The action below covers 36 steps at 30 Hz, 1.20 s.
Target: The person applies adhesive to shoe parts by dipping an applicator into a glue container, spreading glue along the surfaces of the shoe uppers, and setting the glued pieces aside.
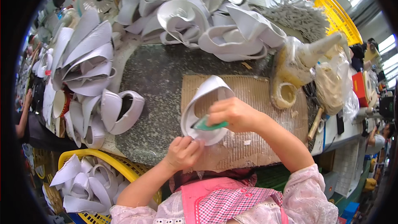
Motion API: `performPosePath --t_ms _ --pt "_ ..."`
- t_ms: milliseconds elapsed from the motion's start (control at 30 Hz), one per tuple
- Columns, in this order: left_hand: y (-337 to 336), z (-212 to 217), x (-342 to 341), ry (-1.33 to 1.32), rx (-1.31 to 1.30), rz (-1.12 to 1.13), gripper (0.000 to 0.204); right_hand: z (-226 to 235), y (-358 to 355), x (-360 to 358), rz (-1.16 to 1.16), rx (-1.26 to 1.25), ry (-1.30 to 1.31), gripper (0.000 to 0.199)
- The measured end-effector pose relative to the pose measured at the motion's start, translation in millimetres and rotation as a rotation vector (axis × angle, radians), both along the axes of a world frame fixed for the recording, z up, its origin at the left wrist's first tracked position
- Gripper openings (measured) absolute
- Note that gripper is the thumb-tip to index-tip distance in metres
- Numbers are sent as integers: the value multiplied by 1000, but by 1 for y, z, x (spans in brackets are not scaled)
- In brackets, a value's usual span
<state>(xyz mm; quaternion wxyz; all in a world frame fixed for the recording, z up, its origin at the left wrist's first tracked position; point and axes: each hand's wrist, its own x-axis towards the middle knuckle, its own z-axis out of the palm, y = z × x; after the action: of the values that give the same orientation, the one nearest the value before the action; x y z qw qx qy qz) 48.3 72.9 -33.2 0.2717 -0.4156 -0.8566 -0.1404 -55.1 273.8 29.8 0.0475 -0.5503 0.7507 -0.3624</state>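
A white shoe upper, bent into an open loop, stands on a sheet of corrugated cardboard in front of me. My left hand is closed at its near lower edge, pinching the rim between thumb and fingers. In my right hand is a small green hand tool, gripped with the fingers curled round it. The tool reaches into the opening of the upper, close to the rim my left hand pinches. My fingers hide part of the tool, so its exact kind does not show.
White uppers pile up along the back, and more stack at left. A yellow basket of white pieces stands lower left. At right are a glue-crusted pot, a wooden-handled tool and a plastic bag.
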Motion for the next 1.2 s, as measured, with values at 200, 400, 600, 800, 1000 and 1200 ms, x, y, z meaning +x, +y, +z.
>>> performPosePath --t_ms 200,400,600,800,1000,1200 --pt "-2 -17 18 -2 76 -7 16 14 21 11 -102 11 -40 13" --pt "2 -11 23 -9 127 0 21 6 -12 16 -114 -88 -31 18" --pt "2 -11 19 27 99 22 24 28 4 7 -68 112 -88 16" --pt "4 -12 14 27 87 0 22 31 5 12 -131 100 -110 15" --pt "2 -12 16 18 131 -2 24 39 -4 16 -115 94 -111 15" --pt "4 -10 25 57 131 54 25 30 -9 18 4 87 -105 15"
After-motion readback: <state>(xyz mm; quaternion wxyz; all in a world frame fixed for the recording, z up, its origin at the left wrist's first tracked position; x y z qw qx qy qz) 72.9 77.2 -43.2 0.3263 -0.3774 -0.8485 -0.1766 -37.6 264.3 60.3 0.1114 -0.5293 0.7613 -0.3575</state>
